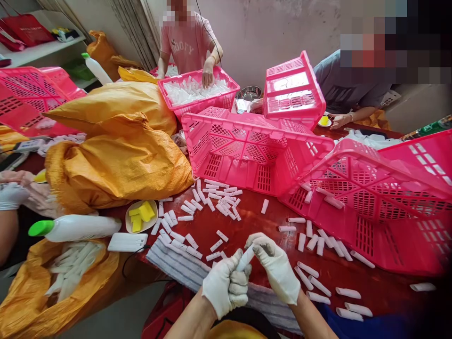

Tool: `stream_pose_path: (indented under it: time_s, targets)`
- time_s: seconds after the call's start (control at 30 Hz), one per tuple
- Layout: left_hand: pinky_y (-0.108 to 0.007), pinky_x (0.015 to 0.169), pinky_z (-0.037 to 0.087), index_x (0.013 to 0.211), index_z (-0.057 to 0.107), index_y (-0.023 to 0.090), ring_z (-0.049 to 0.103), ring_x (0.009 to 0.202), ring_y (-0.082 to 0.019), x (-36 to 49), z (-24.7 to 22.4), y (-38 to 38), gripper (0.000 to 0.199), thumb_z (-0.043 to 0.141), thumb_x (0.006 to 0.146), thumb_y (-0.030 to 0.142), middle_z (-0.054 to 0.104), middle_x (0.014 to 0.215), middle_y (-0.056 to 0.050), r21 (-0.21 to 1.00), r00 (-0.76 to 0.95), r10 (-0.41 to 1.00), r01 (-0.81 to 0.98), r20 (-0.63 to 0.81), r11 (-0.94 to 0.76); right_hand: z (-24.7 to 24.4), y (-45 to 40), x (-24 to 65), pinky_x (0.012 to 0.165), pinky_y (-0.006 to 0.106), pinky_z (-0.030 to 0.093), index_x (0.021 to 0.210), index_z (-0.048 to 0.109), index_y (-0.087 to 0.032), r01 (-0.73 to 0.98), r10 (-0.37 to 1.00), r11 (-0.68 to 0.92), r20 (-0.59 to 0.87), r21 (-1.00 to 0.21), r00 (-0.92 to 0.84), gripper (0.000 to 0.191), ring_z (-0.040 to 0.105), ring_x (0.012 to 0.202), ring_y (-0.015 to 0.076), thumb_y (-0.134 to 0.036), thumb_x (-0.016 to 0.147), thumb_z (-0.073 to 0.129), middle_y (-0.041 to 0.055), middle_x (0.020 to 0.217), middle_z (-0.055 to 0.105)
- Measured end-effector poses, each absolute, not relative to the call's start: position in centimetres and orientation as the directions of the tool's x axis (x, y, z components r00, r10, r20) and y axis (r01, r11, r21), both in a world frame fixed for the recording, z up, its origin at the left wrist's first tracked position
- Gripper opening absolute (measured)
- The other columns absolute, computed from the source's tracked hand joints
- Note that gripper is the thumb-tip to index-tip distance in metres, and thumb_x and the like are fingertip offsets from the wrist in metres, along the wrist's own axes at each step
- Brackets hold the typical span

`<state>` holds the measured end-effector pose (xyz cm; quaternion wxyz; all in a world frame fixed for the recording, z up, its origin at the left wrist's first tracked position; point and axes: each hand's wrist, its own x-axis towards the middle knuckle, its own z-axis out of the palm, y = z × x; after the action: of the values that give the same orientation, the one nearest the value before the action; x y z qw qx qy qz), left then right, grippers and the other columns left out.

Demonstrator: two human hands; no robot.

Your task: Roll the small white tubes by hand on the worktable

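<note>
A small white plastic tube [246, 258] is held in front of my body, above the near edge of the red table [259, 230]. Around its lower end curl the fingers of my left hand [226, 285], in a white glove. My right hand [277, 266], gloved too, pinches the upper end with thumb and fingers. Just beyond my left hand lie several printed tubes [216, 245], some on a striped towel [180, 262]. More tubes [319, 285], with no clear print that I can make out, are scattered to the right of my right hand.
Pink plastic baskets [243, 123] lie on their sides across the table. Yellow sponge pieces [141, 214] sit in a dish beside a white bottle [84, 228] and a white power bank [127, 242]. Orange sacks [116, 165] stand at left. Co-workers sit opposite; a gloved hand [13, 196] shows at far left.
</note>
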<state>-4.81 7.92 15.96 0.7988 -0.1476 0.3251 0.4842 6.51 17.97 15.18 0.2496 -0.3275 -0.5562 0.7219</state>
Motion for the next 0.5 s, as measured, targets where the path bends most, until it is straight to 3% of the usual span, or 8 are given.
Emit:
stream_pose_path:
  time_s: [0.07,0.13,0.17,0.3,0.37,0.43,0.5]
  targets:
    - [-0.019,0.039,0.007,0.071,0.048,0.017,0.008,0.038,-0.003,-4.4,15.9,8.3,0.043,0.059,0.079,0.058,0.025,0.045,0.012,0.323,0.09,0.678,-0.829,-0.729,0.457,14.8,17.8,6.5,0.071,0.027,0.044,0.078,0.061,-0.021,0.03,0.745,-0.299,-0.254,-0.954,-0.617,0.018,0.051,0.078,0.016,-0.036,0.086,0.062,0.0028,0.087,0.054]
    - [-0.019,0.041,0.007,0.07,0.048,0.017,0.01,0.039,-0.003,-4.7,16.1,8.6,0.043,0.063,0.077,0.056,0.028,0.047,0.011,0.442,-0.039,0.693,-0.795,-0.72,0.416,14.7,17.9,6.3,0.071,0.027,0.044,0.077,0.061,-0.021,0.028,0.756,-0.314,-0.267,-0.949,-0.598,0.02,0.051,0.079,0.0162,-0.039,0.085,0.063,0.0032,0.089,0.053]
    - [-0.019,0.041,0.006,0.07,0.048,0.017,0.009,0.04,-0.003,-5.1,16.3,8.6,0.042,0.062,0.078,0.056,0.026,0.047,0.012,0.412,-0.002,0.699,-0.808,-0.715,0.42,14.8,18.0,6.3,0.073,0.027,0.044,0.076,0.061,-0.021,0.026,0.763,-0.307,-0.263,-0.951,-0.591,0.021,0.052,0.081,0.0166,-0.039,0.084,0.063,0.0035,0.091,0.054]
    - [-0.019,0.039,0.003,0.071,0.049,0.017,-0.003,0.041,-0.005,-6.2,16.7,8.5,0.039,0.045,0.09,0.051,0.012,0.047,0.014,0.057,0.407,0.668,-0.828,-0.622,0.558,15.5,18.1,6.1,0.089,0.03,0.042,0.073,0.063,-0.022,0.002,0.76,-0.244,-0.193,-0.97,-0.62,0.018,0.053,0.101,0.0203,-0.037,0.083,0.066,0.0045,0.097,0.056]
    - [-0.019,0.038,0.004,0.071,0.047,0.018,-0.003,0.04,-0.005,-5.8,16.7,8.4,0.039,0.043,0.091,0.052,0.011,0.047,0.014,0.053,0.418,0.669,-0.824,-0.614,0.564,15.7,18.0,6.0,0.092,0.031,0.042,0.076,0.063,-0.023,-0.021,0.756,-0.244,-0.176,-0.97,-0.63,0.016,0.053,0.104,0.0204,-0.035,0.085,0.063,0.0043,0.098,0.057]
    - [-0.019,0.038,0.008,0.07,0.045,0.019,0.003,0.039,-0.005,-4.7,16.6,8.4,0.043,0.045,0.086,0.059,0.016,0.047,0.013,0.283,0.192,0.711,-0.823,-0.676,0.492,15.6,17.9,5.9,0.09,0.03,0.043,0.079,0.063,-0.024,-0.033,0.771,-0.248,-0.176,-0.968,-0.612,0.015,0.054,0.101,0.0192,-0.035,0.087,0.061,0.004,0.099,0.058]
    - [-0.019,0.039,0.017,0.07,0.045,0.02,0.016,0.039,-0.006,-3.5,16.4,8.3,0.046,0.046,0.083,0.064,0.028,0.049,0.01,0.614,-0.143,0.728,-0.658,-0.671,0.436,15.4,18.0,5.9,0.089,0.03,0.043,0.081,0.063,-0.024,-0.053,0.781,-0.253,-0.172,-0.966,-0.6,0.015,0.055,0.1,0.0188,-0.036,0.088,0.06,0.0038,0.1,0.058]
